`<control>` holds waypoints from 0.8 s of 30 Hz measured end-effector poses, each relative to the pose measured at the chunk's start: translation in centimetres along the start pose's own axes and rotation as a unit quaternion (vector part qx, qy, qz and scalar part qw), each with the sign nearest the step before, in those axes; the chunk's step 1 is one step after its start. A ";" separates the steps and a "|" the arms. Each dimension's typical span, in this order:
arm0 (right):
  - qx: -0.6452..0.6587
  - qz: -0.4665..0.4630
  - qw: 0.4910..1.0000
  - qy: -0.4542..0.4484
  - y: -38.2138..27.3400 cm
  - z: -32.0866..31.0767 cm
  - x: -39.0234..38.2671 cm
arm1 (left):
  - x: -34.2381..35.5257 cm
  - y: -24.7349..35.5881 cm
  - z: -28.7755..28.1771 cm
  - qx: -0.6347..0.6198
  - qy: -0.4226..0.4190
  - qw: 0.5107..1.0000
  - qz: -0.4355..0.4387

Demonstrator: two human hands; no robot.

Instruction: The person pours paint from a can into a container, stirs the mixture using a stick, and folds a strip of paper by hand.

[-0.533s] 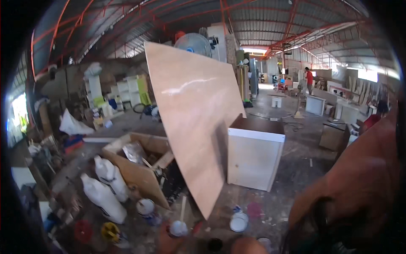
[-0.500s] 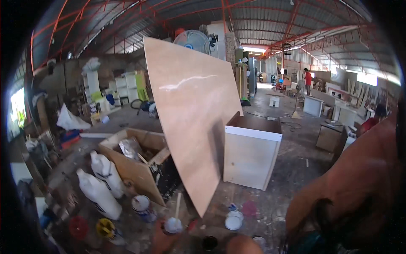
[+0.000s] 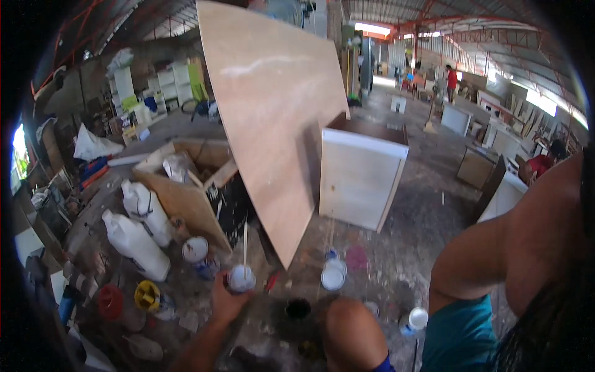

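Head view: we see two white jugs [image 3: 134, 243], then our left hand [image 3: 227, 300] clamped around a small container [image 3: 241, 279] with an upright stick [image 3: 245, 243], left of a tilted wooden panel [image 3: 266, 124], then a cabinet [image 3: 354, 180]. Our right hand we cannot tell; it is out of sight.

Left hand [image 3: 228, 302] partly hidden behind the pale tin [image 3: 241, 280], fan [image 3: 286, 10] cut off by the top edge

A stick [image 3: 245, 247] stands in the cup [image 3: 240, 287], right of two jugs [image 3: 136, 245], with a panel [image 3: 266, 111] between crate [image 3: 173, 201] and cabinet [image 3: 359, 180].
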State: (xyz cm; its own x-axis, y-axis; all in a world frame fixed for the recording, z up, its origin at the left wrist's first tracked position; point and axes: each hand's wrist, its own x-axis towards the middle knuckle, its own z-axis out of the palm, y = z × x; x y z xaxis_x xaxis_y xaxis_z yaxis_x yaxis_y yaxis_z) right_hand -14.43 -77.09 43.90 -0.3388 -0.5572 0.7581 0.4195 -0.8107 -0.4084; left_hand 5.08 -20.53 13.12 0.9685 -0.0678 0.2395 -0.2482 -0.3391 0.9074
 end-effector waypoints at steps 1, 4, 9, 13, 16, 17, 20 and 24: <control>0.013 -0.007 1.000 -0.002 -0.6 0.2 -0.4 | -0.5 0.1 -0.1 0.041 0.008 0.999 0.006; 0.062 -0.043 0.997 -0.003 -2.9 0.2 -2.3 | -0.5 -0.1 0.2 -0.013 0.006 1.000 0.022; 0.160 -0.091 0.983 -0.025 -6.1 0.4 -5.4 | -1.2 -0.7 0.6 -0.065 -0.023 0.997 -0.023; 0.238 -0.069 0.965 -0.082 -7.9 4.7 -9.5 | -1.7 -0.3 -1.0 0.022 -0.001 0.999 0.050; 0.275 -0.018 0.949 -0.150 -8.7 7.3 -13.0 | -0.3 0.1 0.8 -0.051 0.008 0.997 0.057; 0.289 0.021 0.940 -0.182 -8.1 8.6 -15.4 | -0.8 -0.4 0.6 -0.023 0.021 0.997 0.069; 0.290 0.119 0.898 -0.310 -8.8 11.7 -21.4 | -0.9 2.2 0.5 0.010 0.014 0.999 0.035; 0.144 0.278 0.738 -0.598 -9.0 12.5 -31.9 | -1.0 4.2 -0.2 0.020 -0.020 0.999 -0.027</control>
State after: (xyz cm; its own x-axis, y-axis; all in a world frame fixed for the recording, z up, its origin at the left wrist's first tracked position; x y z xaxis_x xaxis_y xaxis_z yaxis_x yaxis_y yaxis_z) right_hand 3.11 -49.73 29.71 0.8666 -0.0928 0.4903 0.4331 -0.3483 -0.8313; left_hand 3.09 -21.73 16.71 0.9809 -0.0855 0.1750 -0.1944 -0.3808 0.9040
